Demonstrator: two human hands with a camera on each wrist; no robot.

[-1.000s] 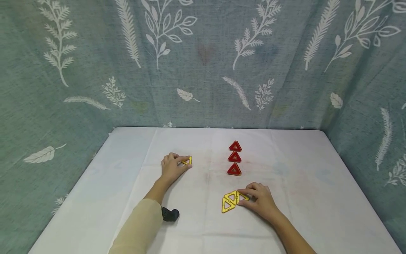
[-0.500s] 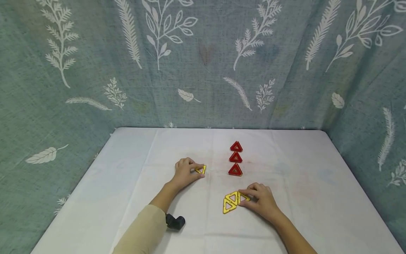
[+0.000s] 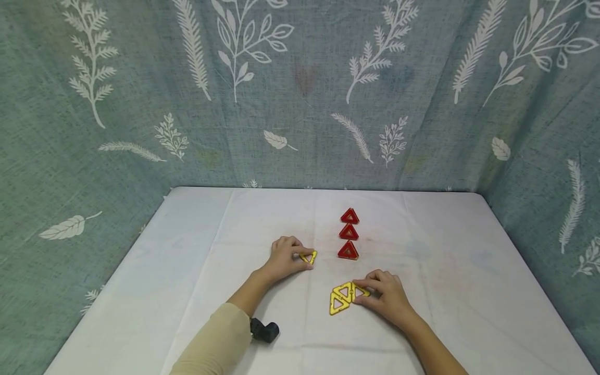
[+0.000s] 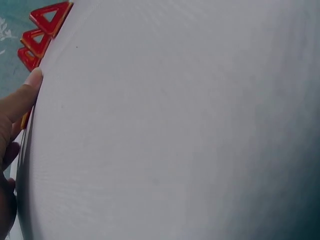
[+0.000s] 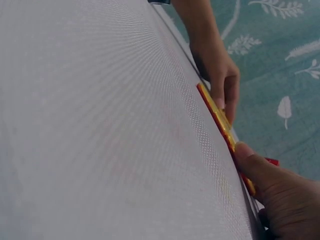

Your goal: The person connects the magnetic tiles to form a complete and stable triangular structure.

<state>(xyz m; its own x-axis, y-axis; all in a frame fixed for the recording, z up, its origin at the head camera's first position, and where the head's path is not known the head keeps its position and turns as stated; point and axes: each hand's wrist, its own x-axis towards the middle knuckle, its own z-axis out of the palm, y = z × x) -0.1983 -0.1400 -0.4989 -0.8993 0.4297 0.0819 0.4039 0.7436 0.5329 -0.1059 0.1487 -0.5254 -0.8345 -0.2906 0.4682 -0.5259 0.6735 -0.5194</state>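
Note:
Between its thumb and fingers, my left hand (image 3: 285,259) pinches a yellow triangular tile (image 3: 311,257) with an open centre, left of the table's middle. My right hand (image 3: 386,296) pinches the rightmost tile (image 3: 360,292) of a joined row of yellow triangles. The other two yellow triangles (image 3: 342,297) lie flat beside it, edge against edge. In the right wrist view this row (image 5: 217,111) is seen edge-on, yellow above and red beneath, under my thumb. The left wrist view shows my left thumb (image 4: 31,87) with a sliver of the tile's edge behind it.
Three red triangular pieces (image 3: 348,232) stand in a line toward the back, beyond the yellow row. A white cloth covers the table (image 3: 450,250). Green-grey curtain (image 3: 300,135) with leaf prints rises behind and at both sides. A black device (image 3: 265,331) sits at my left wrist.
My left hand has carried its yellow triangle to the right and nearer to me, toward the joined row. The right hand and the row have stayed in place.

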